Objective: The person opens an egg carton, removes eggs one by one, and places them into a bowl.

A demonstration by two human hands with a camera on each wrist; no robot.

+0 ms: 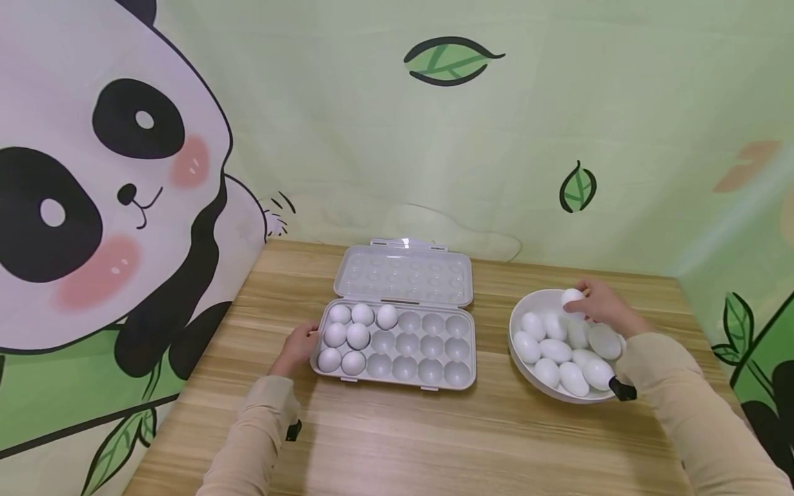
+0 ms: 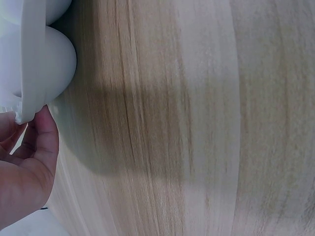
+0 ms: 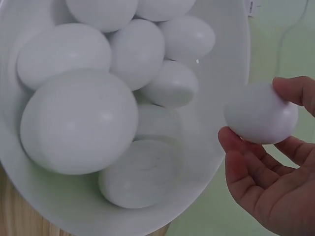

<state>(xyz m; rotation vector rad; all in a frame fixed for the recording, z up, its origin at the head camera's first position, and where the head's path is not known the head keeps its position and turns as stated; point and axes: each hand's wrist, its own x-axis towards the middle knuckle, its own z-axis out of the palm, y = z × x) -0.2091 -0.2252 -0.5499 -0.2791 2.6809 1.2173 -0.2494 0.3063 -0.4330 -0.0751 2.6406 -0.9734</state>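
Note:
White eggs fill the left cups of an open egg box (image 1: 400,382), and its right cups hold none. My left hand (image 1: 302,342) pinches the box's left rim between thumb and fingers; the left wrist view shows the hand (image 2: 30,157) at the rim's corner (image 2: 32,73). Over the far right side of a white bowl (image 1: 527,375), my right hand (image 1: 598,303) holds an egg (image 1: 572,299). In the right wrist view, thumb and fingertips grip that egg (image 3: 261,113), apart from the several eggs (image 3: 78,123) lying in the bowl.
The box's clear lid (image 1: 403,275) lies folded back toward the wall. Both containers stand on a wooden table (image 1: 434,441). A green cloth backdrop (image 1: 347,138) with a printed panda rises behind and beside the table.

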